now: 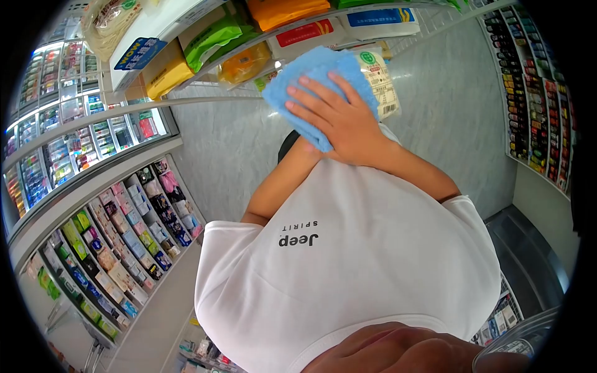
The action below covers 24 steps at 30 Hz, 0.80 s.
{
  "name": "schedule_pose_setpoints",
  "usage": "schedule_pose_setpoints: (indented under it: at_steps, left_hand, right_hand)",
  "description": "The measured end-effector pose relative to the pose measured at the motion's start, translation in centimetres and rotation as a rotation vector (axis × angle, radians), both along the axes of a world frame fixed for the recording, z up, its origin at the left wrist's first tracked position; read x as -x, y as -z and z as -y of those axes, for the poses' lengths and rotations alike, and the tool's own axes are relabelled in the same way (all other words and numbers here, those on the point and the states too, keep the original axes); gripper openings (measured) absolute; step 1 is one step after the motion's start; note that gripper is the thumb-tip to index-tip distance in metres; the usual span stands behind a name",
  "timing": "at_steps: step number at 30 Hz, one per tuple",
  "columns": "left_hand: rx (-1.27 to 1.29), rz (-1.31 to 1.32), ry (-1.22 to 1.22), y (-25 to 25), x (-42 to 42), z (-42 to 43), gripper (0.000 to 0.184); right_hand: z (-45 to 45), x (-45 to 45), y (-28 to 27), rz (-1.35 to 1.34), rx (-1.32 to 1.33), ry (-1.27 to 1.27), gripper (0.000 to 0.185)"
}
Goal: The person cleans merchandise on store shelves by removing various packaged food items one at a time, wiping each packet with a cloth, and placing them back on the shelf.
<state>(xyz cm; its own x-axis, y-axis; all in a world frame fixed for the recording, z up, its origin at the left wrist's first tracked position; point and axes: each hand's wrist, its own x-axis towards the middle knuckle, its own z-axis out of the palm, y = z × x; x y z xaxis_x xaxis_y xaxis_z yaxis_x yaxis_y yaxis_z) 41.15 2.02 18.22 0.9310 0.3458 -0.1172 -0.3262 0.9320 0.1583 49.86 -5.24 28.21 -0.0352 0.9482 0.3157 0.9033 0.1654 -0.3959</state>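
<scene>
My right hand (pixel 339 115) lies over a folded light-blue cloth (pixel 280 81), pressing it with its fingers stretched across the top. Beneath the cloth is a clear-and-white food packet (pixel 380 87) with a round green logo and a barcode; only its right end shows. My left hand (pixel 311 151) reaches in under the cloth from the left. Only its wrist area shows, so its fingers and their grip are hidden. Cloth and packet are held in front of my chest, close to the shelf edge.
Just ahead is a wire-fronted shelf (pixel 236 46) with orange, green and red-white packets. To the left are racks of small boxed goods (pixel 118 242) and lit drink fridges (pixel 56 143). A bottle rack (pixel 535 93) stands on the right. Grey floor (pixel 454 118) lies between.
</scene>
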Motion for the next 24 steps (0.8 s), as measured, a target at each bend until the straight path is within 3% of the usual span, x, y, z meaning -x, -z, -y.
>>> schedule_pose_setpoints:
  at_steps: [4, 7, 13, 17, 21, 22, 24]
  left_hand:
    - [0.04, 0.033, -0.016, 0.1, -0.1, -0.1, 0.057]
    - [0.057, 0.055, -0.026, 0.3, 0.1, -0.3, 0.056]
    - [0.337, 0.063, 0.004, -2.1, -0.5, -1.2, 0.054]
    - [0.24, 0.059, 0.076, -3.4, -0.5, -1.4, 0.055]
    - [0.335, 0.081, 0.061, -1.5, 0.2, -1.6, 0.059]
    - [0.044, 0.029, 0.022, -1.3, 0.5, -1.2, 0.061]
    - [-0.098, -0.041, 0.017, -1.2, 0.9, -1.0, 0.061]
  right_hand:
    - [0.8, -0.1, 0.9, -0.047, 0.007, -0.159, 0.066]
    - [0.9, -0.7, 0.8, -0.066, 0.044, -0.109, 0.064]
    - [2.1, -3.7, 1.9, -0.101, 0.019, 0.314, 0.058]
    - [3.5, -4.8, 4.0, -0.337, -0.099, 0.4, 0.058]
    - [3.8, -2.9, 2.3, -0.05, 0.012, 0.318, 0.054]
    - [3.5, -2.4, 2.1, -0.038, 0.021, 0.249, 0.054]
    - [2.6, -1.8, 1.4, -0.035, -0.003, 0.152, 0.052]
